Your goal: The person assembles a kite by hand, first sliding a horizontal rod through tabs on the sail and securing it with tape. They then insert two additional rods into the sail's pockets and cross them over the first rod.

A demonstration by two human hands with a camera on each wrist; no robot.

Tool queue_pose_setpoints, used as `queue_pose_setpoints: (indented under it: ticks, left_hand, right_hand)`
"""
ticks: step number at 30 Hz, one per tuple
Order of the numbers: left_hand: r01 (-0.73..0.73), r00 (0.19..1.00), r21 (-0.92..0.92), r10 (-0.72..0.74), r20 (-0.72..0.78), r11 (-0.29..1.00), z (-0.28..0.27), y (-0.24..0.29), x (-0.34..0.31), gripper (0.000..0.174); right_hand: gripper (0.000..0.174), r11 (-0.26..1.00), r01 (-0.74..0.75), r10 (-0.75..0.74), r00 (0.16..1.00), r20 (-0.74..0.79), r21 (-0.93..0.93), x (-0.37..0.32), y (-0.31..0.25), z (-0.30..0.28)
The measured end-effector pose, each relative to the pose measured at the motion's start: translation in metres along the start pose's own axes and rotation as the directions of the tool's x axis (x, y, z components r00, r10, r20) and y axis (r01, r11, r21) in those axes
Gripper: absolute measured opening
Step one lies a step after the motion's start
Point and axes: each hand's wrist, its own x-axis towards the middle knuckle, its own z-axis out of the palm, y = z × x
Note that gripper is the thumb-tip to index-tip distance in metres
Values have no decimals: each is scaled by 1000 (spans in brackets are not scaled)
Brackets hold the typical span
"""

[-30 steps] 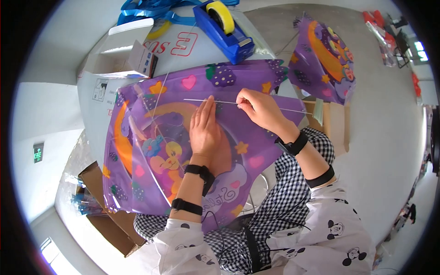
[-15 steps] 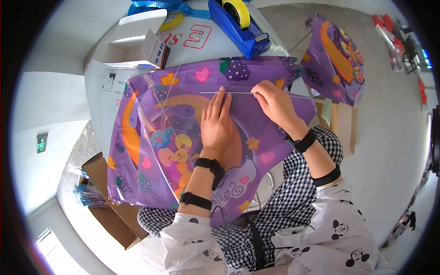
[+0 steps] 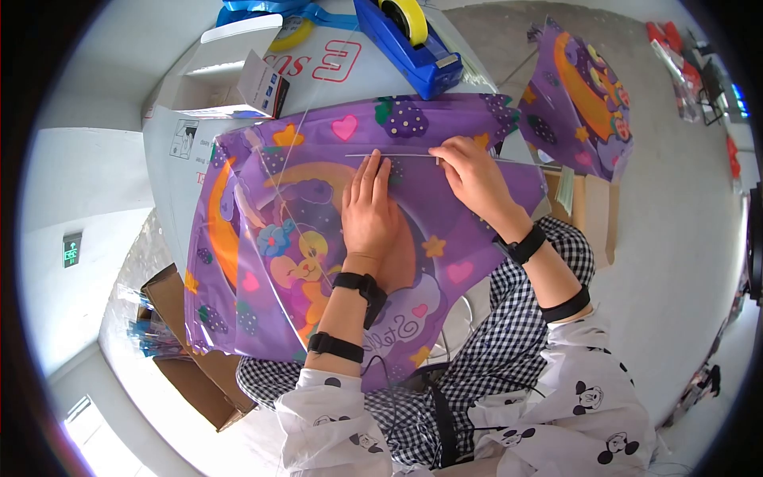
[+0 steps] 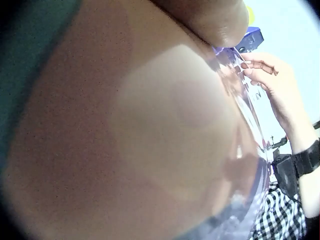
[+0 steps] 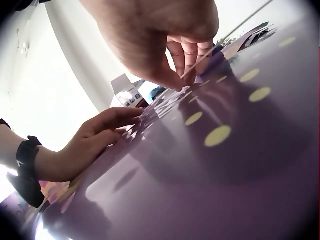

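A purple printed plastic sheet (image 3: 457, 250), layered and showing a cartoon character, stars and hearts, spreads over the work surface and the person's lap. Across its upper part lies a thin white rod (image 3: 407, 156). The left hand (image 3: 369, 211) rests palm down on the sheet, fingers straight, fingertips right at the rod near its left end. Farther right along the rod, the right hand (image 3: 475, 179) pinches it between thumb and fingers. In the right wrist view the rod (image 5: 240, 26) runs slanting up past the pinching fingers. Sheet and hand fill the left wrist view close up.
Behind the sheet stand a blue tape dispenser (image 3: 417, 60) with yellow tape and an open white box (image 3: 208, 86). Blue ribbon (image 3: 262, 9) lies at the back. Another purple printed piece (image 3: 584, 111) sits at right. A cardboard box (image 3: 187, 374) stands at lower left.
The head view has shifted slightly. The left fingers spread a little half a second ago and now lie closer together. The right hand stays pinched on the rod.
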Motion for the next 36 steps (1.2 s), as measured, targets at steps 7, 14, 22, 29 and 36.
queue_pose_setpoints:
  ticks: [7,14,22,29,36]
  left_hand:
    - [-16,1000,5,16,0,1000,2,-2,1,50]
    - [-10,1000,7,10,21,1000,0,-1,2,52]
    - [-12,1000,12,11,15,1000,1,-1,1,50]
    - [-23,1000,25,23,1,999,3,-2,2,47]
    - [-38,999,37,38,-4,999,3,-2,2,45]
  right_hand:
    - [19,999,-42,42,999,-6,4,-1,-3,-2]
    - [18,999,-46,46,999,2,-8,-1,-1,0]
    - [20,999,-47,48,999,16,-23,1,0,-3]
    - [21,1000,-3,3,1000,-4,4,1,5,-1]
    - [19,998,-55,54,997,61,17,7,14,1]
